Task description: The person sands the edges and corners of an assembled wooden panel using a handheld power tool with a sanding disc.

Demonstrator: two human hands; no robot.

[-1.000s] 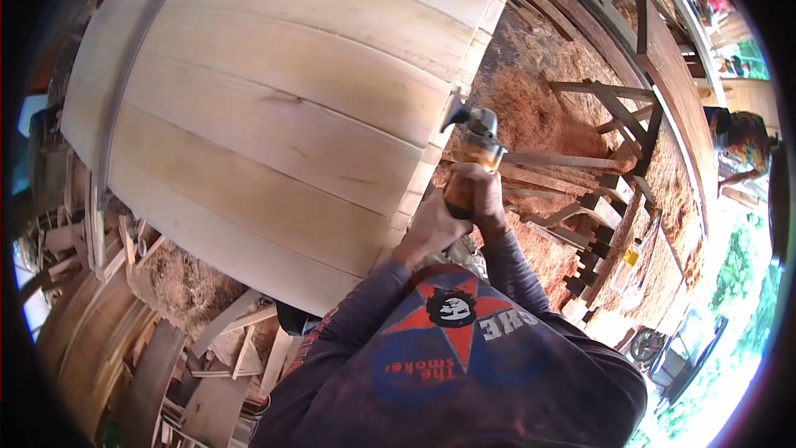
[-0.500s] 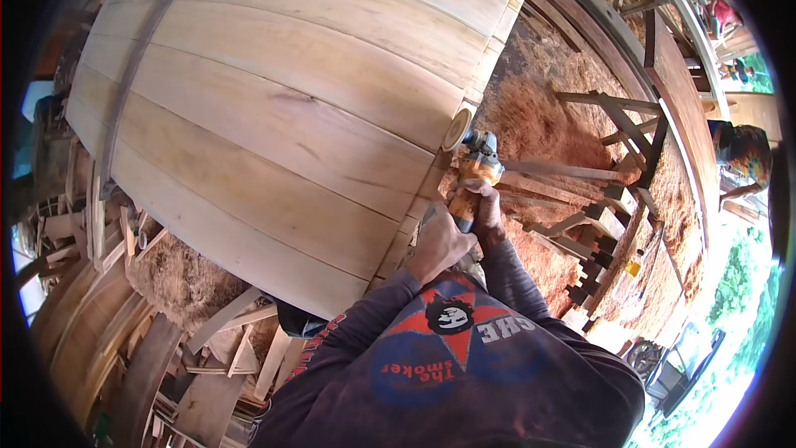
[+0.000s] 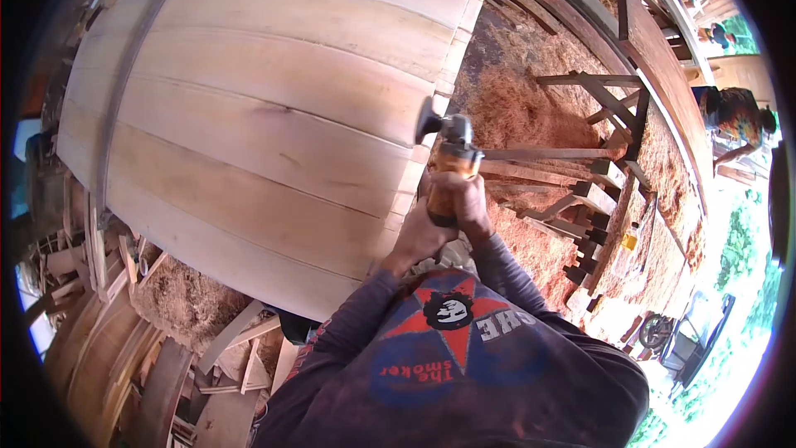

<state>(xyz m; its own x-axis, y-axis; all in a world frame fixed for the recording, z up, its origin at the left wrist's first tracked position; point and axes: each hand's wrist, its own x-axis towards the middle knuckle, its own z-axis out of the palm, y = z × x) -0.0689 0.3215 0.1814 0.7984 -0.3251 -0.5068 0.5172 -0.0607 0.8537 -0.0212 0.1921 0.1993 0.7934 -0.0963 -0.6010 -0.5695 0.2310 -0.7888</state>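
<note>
An angle grinder (image 3: 457, 163) with a yellow-orange body and a round disc (image 3: 427, 121) at its head is in both my hands. My right hand (image 3: 470, 204) is wrapped round the middle of its body. Lower down, my left hand (image 3: 420, 237) is closed at the rear end of the tool, its fingers partly hidden. The disc stands on edge, over the right-hand border of a large, pale plank panel (image 3: 274, 116). Whether it touches the wood I cannot tell. Slight blur covers the tool's head.
A dark strip (image 3: 124, 91) crosses the panel's left side. Sawdust (image 3: 522, 108) covers the ground at right, with wooden props (image 3: 613, 104) and beams. A yellow bottle (image 3: 631, 236) lies there. Curved planks (image 3: 99, 357) stand at lower left. Another person (image 3: 738, 112) is at far right.
Both hands have carried the grinder left and slightly up, bringing the disc over the panel's border. The disc has turned so its pale face no longer shows. The view has shifted a little.
</note>
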